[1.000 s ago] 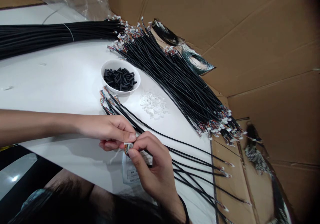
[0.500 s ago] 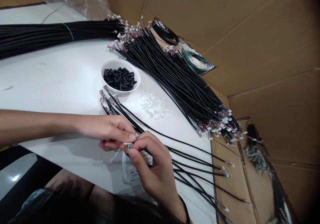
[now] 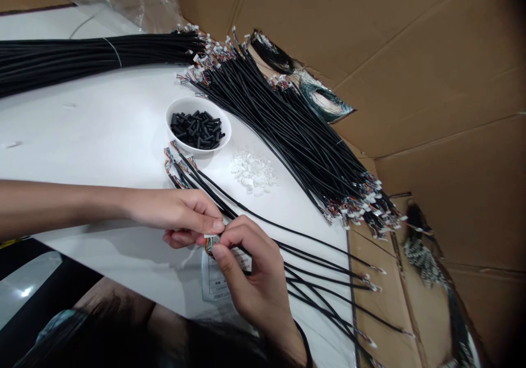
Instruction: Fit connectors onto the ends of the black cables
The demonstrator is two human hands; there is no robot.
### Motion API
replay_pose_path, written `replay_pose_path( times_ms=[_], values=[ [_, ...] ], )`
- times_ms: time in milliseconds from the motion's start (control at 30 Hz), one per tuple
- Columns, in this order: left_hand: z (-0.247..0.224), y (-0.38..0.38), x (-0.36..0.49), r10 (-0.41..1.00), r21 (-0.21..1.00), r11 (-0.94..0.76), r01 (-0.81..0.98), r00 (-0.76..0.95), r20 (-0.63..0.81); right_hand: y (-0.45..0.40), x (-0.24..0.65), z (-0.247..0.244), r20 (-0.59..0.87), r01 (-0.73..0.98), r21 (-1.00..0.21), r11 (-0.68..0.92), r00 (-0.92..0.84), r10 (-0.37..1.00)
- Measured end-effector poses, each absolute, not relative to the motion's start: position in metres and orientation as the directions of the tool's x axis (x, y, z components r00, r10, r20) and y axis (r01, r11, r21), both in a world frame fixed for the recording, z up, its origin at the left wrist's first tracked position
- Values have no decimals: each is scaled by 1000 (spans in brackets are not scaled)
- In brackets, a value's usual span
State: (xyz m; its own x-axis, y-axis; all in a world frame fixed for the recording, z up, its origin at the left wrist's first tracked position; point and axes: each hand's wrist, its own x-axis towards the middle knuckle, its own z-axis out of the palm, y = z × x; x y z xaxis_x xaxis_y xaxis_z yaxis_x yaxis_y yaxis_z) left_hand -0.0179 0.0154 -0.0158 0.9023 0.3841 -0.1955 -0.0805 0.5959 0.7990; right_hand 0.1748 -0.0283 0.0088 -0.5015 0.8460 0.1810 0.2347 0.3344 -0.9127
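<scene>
My left hand (image 3: pixel 191 214) is closed in a pinch at a small white connector (image 3: pixel 210 236) with thin coloured wires (image 3: pixel 209 246). My right hand (image 3: pixel 255 269) meets it fingertip to fingertip, thumb and index finger pinching the cable end beside those wires. The fingers partly hide the connector and the cable. Just beyond my hands lie several loose black cables (image 3: pixel 312 235) with coloured wire ends. Underneath my hands a clear packet with a printed label (image 3: pixel 217 286) shows in part.
A white bowl (image 3: pixel 169 122) holds short black tubes (image 3: pixel 197 130). Next to it is a pile of small white pieces (image 3: pixel 252 172). Large black cable bundles (image 3: pixel 271 121) lie behind on the white table (image 3: pixel 102 138). Cardboard (image 3: pixel 411 56) bounds the right side.
</scene>
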Motion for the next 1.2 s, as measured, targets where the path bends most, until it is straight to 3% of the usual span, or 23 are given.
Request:
replay_pose_path(
  times_ms=[1200],
  values=[
    [-22,15,-17,359,782,620,-57,907,-219,-29,172,10,222,264,-878,399,-514,829]
  ],
)
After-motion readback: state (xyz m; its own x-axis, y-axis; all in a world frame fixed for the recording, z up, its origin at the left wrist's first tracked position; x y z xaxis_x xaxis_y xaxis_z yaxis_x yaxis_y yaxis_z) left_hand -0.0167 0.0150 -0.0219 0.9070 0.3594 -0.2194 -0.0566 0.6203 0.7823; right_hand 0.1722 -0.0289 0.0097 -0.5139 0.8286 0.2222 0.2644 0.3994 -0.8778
